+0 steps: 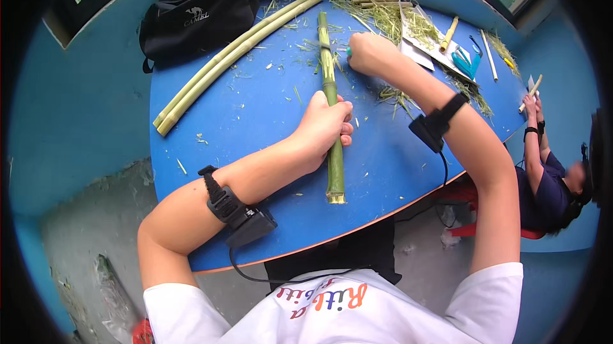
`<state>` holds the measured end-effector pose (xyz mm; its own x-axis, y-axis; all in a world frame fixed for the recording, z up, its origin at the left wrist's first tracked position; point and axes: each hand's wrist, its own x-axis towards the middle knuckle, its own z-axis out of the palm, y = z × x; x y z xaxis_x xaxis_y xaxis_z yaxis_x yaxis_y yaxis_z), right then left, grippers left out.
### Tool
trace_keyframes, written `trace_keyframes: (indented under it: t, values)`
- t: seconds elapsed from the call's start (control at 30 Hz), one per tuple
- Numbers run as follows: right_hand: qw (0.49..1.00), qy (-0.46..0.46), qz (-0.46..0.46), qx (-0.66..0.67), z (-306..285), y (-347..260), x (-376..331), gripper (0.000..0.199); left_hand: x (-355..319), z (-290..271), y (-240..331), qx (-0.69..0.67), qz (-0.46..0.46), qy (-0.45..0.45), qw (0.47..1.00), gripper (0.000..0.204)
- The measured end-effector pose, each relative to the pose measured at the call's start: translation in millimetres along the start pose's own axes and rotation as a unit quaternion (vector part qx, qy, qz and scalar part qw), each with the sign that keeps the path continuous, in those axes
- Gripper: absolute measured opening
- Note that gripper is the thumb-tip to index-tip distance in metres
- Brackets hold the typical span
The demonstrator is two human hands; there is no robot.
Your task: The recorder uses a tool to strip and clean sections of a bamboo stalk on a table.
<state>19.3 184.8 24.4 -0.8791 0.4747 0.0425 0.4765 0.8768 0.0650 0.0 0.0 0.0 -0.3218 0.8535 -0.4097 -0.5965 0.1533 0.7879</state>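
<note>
A white short-sleeved shirt [408, 312] bears multicoloured lettering [345, 295]. Black forearm straps [212, 184] carry boxy black devices [253, 229] with thin cables [445, 168].

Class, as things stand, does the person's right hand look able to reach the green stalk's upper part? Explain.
Probably yes: the right hand is just right of the green stalk, nothing bulky shows between them, and the left hand grips lower down.

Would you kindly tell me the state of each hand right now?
Left hand: closed, holding the green stalk.
Right hand: closed on a teal thing, mostly hidden; what it is cannot be told.
</note>
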Motion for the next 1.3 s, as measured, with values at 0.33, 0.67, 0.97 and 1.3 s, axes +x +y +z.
trace_keyframes:
  t: [0.33, 0.67, 0.97, 1.3]
  values:
    - [0.989, 0.037, -0.128, 0.065, -20.2, 11.9, -46.2, 0.022, 6.1, 7.9, -1.0, -0.091, 0.016, -0.010, 0.996, 0.018]
    - [0.957, 0.023, -0.072, 0.281, -35.6, 19.6, -48.4, 0.030, -8.3, 2.5, 15.7, -0.095, 0.038, -0.067, 0.992, 0.017]
    - [0.962, 0.123, -0.002, 0.244, -4.9, 5.8, -52.0, 0.044, -23.4, -25.0, 17.5, -0.094, 0.023, -0.078, 0.992, 0.022]
    - [0.954, 0.046, -0.047, 0.292, -10.5, -1.7, -33.6, 0.050, -2.6, -46.6, 38.8, -0.131, 0.013, -0.086, 0.988, 0.029]
